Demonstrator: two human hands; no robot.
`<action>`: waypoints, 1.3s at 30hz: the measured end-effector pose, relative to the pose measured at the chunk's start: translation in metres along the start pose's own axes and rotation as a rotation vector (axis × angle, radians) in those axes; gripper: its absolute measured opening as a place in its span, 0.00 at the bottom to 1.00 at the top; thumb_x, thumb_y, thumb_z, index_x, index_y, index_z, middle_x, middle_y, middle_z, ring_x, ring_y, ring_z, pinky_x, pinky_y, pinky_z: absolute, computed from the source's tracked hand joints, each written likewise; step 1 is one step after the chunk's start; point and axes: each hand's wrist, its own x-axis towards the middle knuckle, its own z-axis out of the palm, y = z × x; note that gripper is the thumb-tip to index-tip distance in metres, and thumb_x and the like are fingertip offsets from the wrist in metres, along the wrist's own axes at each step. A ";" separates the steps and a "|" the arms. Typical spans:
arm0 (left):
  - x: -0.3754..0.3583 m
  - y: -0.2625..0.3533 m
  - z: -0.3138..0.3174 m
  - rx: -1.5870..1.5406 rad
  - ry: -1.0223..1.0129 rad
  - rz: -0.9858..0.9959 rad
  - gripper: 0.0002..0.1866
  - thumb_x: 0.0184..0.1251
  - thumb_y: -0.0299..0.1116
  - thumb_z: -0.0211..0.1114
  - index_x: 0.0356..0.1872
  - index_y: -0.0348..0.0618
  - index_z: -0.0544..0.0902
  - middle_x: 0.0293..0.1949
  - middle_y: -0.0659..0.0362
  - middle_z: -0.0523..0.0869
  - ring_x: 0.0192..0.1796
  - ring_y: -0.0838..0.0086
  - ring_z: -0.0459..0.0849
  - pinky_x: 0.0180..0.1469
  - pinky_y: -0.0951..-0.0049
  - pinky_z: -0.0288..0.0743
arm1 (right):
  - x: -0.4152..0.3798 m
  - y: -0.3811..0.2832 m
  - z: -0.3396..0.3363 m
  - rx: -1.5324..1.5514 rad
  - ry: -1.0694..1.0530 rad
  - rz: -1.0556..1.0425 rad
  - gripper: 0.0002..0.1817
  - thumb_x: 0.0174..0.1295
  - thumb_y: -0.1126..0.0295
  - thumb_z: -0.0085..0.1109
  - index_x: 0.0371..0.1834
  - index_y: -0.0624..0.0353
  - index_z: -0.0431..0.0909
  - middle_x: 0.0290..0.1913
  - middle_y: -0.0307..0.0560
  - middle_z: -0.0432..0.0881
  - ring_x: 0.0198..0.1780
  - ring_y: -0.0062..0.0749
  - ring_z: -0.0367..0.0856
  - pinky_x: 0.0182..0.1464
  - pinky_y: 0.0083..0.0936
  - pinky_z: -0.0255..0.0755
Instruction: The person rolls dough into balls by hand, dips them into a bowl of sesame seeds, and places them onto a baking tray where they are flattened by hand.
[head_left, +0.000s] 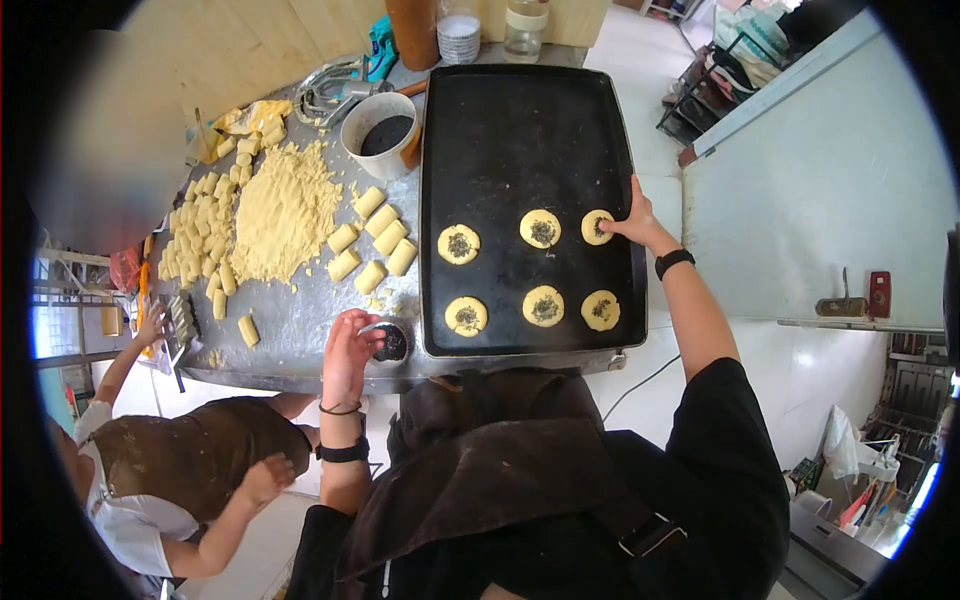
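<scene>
The right hand (635,216) is spread wide, its thumb on the seed-topped dough round (592,232) at the right end of the farther row on the black tray (520,130). The left hand (346,352), fingers loosely curled, is beside a small dark round object (394,345) on the desk (300,322); whether it pinches anything, I cannot tell.

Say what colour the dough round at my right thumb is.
Pale yellow: the dough round, dark-speckled centrally, shows best in the head view.
</scene>
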 end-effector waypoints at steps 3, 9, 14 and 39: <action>-0.003 0.002 -0.007 0.004 0.011 0.016 0.15 0.78 0.45 0.50 0.51 0.45 0.75 0.47 0.55 0.82 0.43 0.72 0.82 0.48 0.70 0.76 | 0.002 -0.005 0.003 0.056 -0.011 0.044 0.76 0.35 0.52 0.83 0.79 0.57 0.30 0.70 0.76 0.56 0.71 0.64 0.60 0.73 0.44 0.57; 0.005 0.005 -0.023 0.098 0.052 0.089 0.12 0.76 0.42 0.53 0.49 0.46 0.76 0.47 0.57 0.82 0.44 0.71 0.81 0.48 0.70 0.75 | 0.000 -0.011 0.003 0.030 0.019 0.037 0.75 0.34 0.54 0.83 0.79 0.59 0.32 0.69 0.77 0.58 0.70 0.64 0.61 0.73 0.42 0.57; 0.070 -0.028 -0.072 0.770 0.156 0.506 0.13 0.65 0.33 0.64 0.48 0.42 0.78 0.45 0.56 0.81 0.46 0.66 0.81 0.50 0.69 0.75 | -0.021 -0.036 -0.011 0.255 0.114 -0.129 0.65 0.40 0.57 0.81 0.76 0.71 0.43 0.69 0.66 0.64 0.70 0.51 0.65 0.73 0.36 0.56; 0.136 -0.013 -0.092 1.444 -0.598 0.980 0.22 0.58 0.37 0.68 0.55 0.47 0.77 0.55 0.50 0.76 0.56 0.55 0.76 0.57 0.59 0.72 | -0.220 -0.160 -0.007 0.651 0.430 -0.088 0.45 0.59 0.71 0.65 0.78 0.47 0.49 0.74 0.55 0.57 0.72 0.46 0.60 0.70 0.40 0.60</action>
